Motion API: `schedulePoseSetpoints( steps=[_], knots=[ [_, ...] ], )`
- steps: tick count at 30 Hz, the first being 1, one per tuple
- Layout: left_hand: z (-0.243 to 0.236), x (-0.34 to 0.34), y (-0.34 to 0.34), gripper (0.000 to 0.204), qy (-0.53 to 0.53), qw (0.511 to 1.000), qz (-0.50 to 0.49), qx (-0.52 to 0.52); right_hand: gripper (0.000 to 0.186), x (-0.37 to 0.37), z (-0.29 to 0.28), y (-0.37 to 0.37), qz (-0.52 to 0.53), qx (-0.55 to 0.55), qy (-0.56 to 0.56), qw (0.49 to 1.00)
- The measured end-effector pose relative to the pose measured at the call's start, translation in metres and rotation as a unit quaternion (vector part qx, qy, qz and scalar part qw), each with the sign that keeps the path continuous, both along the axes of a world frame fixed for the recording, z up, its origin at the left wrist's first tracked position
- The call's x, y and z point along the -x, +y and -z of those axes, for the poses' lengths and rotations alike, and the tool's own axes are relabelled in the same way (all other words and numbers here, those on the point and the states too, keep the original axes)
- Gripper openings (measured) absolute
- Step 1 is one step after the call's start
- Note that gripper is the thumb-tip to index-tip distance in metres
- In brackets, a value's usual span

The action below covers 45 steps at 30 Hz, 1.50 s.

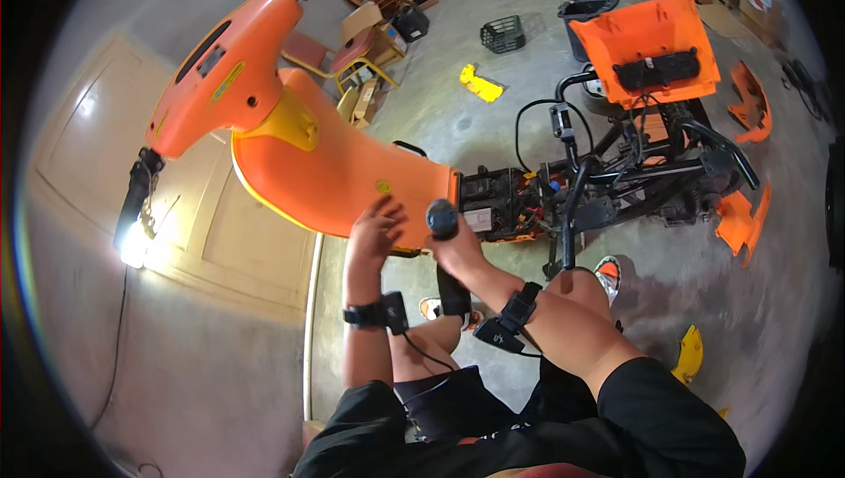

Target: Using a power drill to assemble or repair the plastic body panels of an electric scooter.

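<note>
In front of me stands a partly stripped scooter with an orange front body [343, 157] and a yellow panel [286, 121]. My right hand [459, 253] is wrapped round a cordless drill [443, 216]; its rounded dark blue-grey back end faces up at me, and its tip is hidden. Fingers apart and holding nothing, my left hand [377, 231] hovers beside the drill, over the near edge of the orange floorboard. Whether it touches the panel I cannot tell. Just right of the drill, the opened chassis [497, 201] shows black parts and wiring.
The black tube frame [576, 205] rises at the right, with an orange rear cover [656, 47] on top. Loose orange panels [744, 223] and yellow pieces [480, 84] lie on the floor. A black crate [503, 34] and chairs [356, 51] stand farther back. A lit lamp [135, 247] is at the left wall.
</note>
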<state>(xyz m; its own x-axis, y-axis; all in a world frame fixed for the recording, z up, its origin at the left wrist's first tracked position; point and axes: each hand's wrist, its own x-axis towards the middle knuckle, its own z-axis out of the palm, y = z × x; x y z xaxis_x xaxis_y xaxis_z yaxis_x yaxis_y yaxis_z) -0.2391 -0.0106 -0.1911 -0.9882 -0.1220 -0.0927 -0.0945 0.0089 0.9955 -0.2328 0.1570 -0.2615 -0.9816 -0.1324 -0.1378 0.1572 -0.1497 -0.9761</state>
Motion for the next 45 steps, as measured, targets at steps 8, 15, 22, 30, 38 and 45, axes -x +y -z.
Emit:
schedulePoseSetpoints(
  steps=[8, 15, 22, 30, 38, 45],
  knots=[
    [0.049, -0.050, 0.073, 0.065, -0.089, 0.989, 0.078, -0.088, 0.087, 0.015, -0.007, 0.005, -0.023, 0.074, -0.040, 0.996],
    [0.089, -0.055, 0.068, 0.028, -0.182, 0.922, 0.096, -0.328, 0.066, 0.009, -0.027, 0.026, -0.191, -0.397, 0.066, 0.895],
    [0.140, -0.062, 0.104, 0.023, -0.222, 0.973, 0.055, -0.005, 0.043, 0.044, -0.090, -0.010, 0.016, -0.459, 0.355, 0.814],
    [0.136, -0.082, 0.122, 0.024, -0.345, 0.886, 0.143, -0.276, 0.049, 0.123, -0.189, -0.098, 0.021, -0.536, 0.543, 0.647],
    [0.121, -0.078, 0.126, 0.025, -0.324, 0.913, 0.145, -0.203, 0.035, 0.165, -0.197, -0.098, 0.005, -0.571, 0.688, 0.447],
    [0.122, -0.090, 0.124, 0.026, -0.377, 0.886, 0.134, -0.235, 0.036, 0.178, -0.183, -0.103, 0.056, -0.492, 0.752, 0.435]
  ],
)
